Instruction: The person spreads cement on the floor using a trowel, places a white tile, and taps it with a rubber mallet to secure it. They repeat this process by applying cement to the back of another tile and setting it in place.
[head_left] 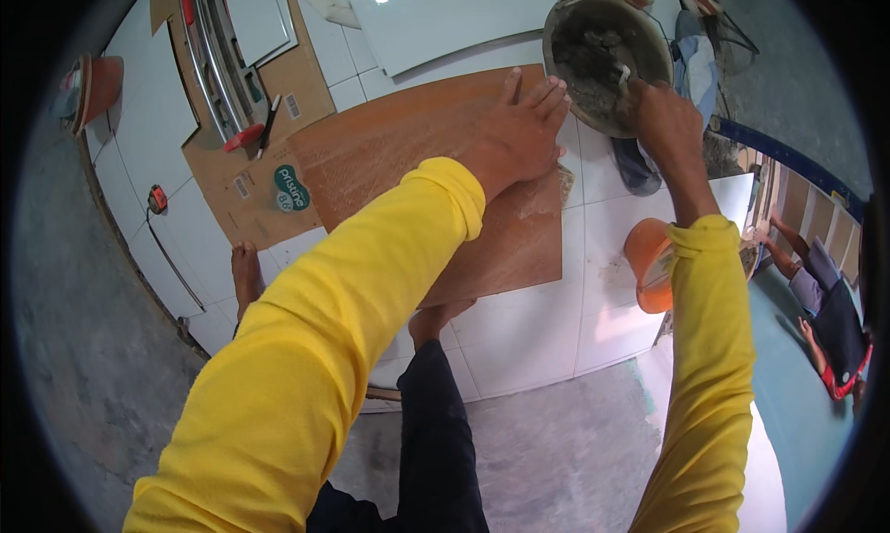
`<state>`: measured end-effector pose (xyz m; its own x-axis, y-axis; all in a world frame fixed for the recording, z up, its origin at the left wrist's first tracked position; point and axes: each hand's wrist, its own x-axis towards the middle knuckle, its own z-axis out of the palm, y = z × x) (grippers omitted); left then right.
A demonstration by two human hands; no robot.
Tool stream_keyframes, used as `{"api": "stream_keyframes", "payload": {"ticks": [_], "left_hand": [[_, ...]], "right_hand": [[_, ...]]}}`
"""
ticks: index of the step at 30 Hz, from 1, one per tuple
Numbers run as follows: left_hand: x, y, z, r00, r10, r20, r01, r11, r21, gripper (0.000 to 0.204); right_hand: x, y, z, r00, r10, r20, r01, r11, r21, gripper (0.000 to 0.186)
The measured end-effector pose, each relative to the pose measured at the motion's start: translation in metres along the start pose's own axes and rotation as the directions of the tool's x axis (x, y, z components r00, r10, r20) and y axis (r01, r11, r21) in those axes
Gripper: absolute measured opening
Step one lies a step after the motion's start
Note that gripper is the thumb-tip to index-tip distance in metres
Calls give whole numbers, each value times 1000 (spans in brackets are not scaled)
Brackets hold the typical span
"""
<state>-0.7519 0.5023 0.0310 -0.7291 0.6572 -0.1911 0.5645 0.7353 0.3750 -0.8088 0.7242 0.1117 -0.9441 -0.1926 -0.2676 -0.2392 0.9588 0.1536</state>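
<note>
On my remote view, nearest, an orange bucket (pixel 642 260) sits on white tiles (pixel 519 334), right of the brown slab (pixel 510 246). My left hand (pixel 527 136) is over the slab's far right part, its grip spread, back upward. Farther right, my right hand (pixel 667 120) has its grip pinching a pale handle (pixel 624 72) in a grey bucket (pixel 567 42) of grey mix. A white panel (pixel 454 14) lies far beyond the slab

White-tiled floor (pixel 519 338): brown panel (pixel 505 241), tape measure (pixel 157 199), orange bucket (pixel 642 255).
</note>
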Motion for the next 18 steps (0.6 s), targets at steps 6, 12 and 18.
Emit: {"api": "stream_keyframes", "payload": {"ticks": [6, 12, 18], "left_hand": [[5, 5, 6, 999, 18, -33, -19, 999, -31, 72], [3, 1, 7, 999, -26, -40, 24, 999, -35, 72], [1, 2, 8, 999, 8, -46, -10, 999, -34, 73]], "right_hand": [[6, -7, 6, 976, 52, 211, -52, 999, -7, 30], [19, 21, -18, 892, 154, 426, -184, 982, 31, 42], [56, 62, 0, 616, 83, 784, -555, 752, 356, 47]]}}
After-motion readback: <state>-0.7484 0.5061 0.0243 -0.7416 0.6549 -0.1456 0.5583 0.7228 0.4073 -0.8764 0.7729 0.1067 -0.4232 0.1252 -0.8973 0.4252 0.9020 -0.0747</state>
